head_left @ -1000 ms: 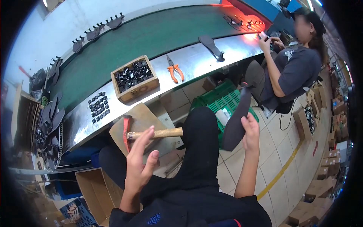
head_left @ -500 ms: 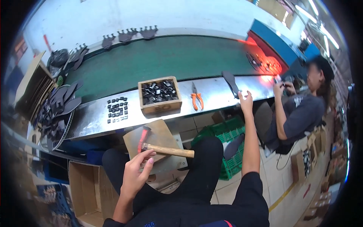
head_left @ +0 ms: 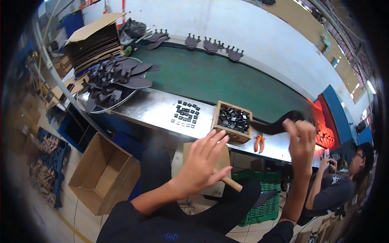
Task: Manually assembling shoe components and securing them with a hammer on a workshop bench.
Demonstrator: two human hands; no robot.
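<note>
My right hand is raised above the right part of the metal bench, fingers closed on a dark shoe sole. The sole is smeared by motion and its tip reaches toward a wooden box of small black pieces. My left hand hangs over my lap, fingers spread, holding nothing. Beneath it lies a hammer, of which only the wooden handle shows, on a tan board. Orange-handled pliers rest right of the box. Small black pieces stand in rows to its left.
A round basket heaped with dark soles stands at the left. Behind the bench runs a green conveyor belt. An open cardboard box and a green crate are on the floor. A co-worker sits at the right.
My right hand has lifted the sole off the bench and swung it left toward the wooden box. The left hand has opened wider above the hammer. The view has turned left.
</note>
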